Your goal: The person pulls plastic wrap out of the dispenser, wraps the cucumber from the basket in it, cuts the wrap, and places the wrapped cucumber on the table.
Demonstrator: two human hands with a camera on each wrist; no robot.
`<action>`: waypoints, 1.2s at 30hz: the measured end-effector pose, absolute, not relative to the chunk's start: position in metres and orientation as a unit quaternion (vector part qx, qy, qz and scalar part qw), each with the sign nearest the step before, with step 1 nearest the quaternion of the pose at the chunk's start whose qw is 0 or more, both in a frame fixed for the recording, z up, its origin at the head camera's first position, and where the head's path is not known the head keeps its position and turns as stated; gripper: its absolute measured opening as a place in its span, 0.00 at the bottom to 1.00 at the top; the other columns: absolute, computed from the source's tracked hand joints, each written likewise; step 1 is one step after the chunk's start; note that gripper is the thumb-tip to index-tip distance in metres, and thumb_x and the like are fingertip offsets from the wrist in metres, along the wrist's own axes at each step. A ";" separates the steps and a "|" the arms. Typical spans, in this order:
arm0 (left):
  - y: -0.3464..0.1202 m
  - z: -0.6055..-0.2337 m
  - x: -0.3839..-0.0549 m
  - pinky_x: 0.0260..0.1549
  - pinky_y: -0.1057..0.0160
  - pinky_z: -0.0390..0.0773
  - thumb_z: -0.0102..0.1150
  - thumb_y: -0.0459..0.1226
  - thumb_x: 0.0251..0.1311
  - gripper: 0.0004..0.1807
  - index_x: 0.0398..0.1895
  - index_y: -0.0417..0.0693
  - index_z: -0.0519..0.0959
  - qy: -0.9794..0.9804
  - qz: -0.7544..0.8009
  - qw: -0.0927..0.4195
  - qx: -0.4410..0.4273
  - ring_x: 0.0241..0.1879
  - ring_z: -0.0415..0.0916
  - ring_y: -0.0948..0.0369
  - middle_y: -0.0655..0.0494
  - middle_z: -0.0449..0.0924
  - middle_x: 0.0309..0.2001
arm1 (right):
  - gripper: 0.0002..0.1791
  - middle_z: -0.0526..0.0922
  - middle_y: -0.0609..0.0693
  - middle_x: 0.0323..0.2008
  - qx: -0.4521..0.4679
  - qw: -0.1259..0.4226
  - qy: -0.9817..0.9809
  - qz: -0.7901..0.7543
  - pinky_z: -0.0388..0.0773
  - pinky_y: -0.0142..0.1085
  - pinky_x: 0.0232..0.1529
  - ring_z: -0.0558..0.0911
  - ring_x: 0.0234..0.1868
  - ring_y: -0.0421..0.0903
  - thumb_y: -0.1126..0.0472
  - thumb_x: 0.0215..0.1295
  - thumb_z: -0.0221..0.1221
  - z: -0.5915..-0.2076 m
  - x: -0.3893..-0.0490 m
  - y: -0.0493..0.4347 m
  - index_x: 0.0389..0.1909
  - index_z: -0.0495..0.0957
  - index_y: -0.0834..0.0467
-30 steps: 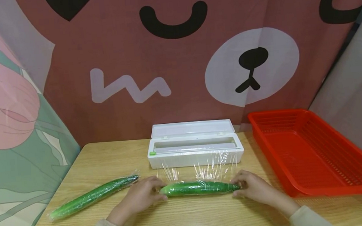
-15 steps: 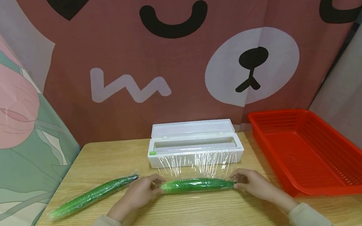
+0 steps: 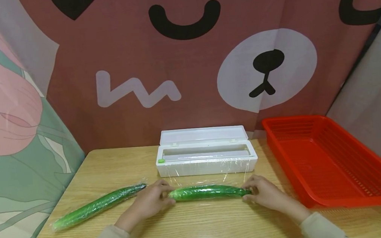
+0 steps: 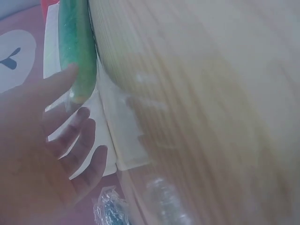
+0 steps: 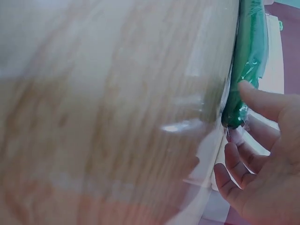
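Note:
A green cucumber (image 3: 207,192) in clear cling film lies crosswise on the table before the white film dispenser (image 3: 206,166). My left hand (image 3: 153,199) holds its pale end between thumb and fingers; in the left wrist view the thumb (image 4: 63,82) touches the cucumber's side. At the darker tip, my right hand (image 3: 263,192) pinches the other end, its thumb (image 5: 255,96) against the wrapped skin in the right wrist view. Thin film (image 3: 199,181) stretches from the cucumber back to the dispenser, whose lid stands raised.
Another film-wrapped cucumber (image 3: 99,206) lies at a slant to the left of my left hand. A red plastic basket (image 3: 301,185) stands on the right side of the wooden table (image 3: 173,234). Behind the table hangs a printed cloth (image 3: 136,123).
Both hands have moved the cucumber slightly away from me, closer to the dispenser. The stretch of film between them has grown shorter. The other cucumber and the basket stay put.

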State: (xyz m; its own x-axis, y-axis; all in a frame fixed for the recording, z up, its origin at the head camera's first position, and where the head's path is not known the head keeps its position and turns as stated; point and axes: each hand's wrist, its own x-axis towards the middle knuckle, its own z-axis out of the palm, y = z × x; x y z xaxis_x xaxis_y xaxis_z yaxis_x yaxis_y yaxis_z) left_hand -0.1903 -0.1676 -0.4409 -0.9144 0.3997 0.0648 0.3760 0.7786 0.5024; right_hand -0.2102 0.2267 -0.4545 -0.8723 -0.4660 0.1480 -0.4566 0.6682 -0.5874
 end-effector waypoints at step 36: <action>-0.156 -0.440 -0.204 0.35 0.54 0.80 0.61 0.44 0.67 0.13 0.51 0.50 0.83 0.955 0.270 0.030 0.119 0.37 0.80 0.61 0.56 0.85 0.44 | 0.09 0.82 0.48 0.31 -0.150 0.029 0.917 -0.368 0.72 0.34 0.29 0.75 0.28 0.42 0.65 0.65 0.64 -0.454 -0.232 0.219 0.44 0.83 0.64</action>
State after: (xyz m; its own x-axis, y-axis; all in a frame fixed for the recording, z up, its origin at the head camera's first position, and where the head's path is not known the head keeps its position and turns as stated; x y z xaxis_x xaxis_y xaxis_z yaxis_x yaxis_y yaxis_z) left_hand -0.2039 -0.1562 -0.4402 -0.9700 0.2431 0.0067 0.2107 0.8262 0.5225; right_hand -0.2319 0.2192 -0.4540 -0.9536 -0.2956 0.0575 -0.2534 0.6843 -0.6838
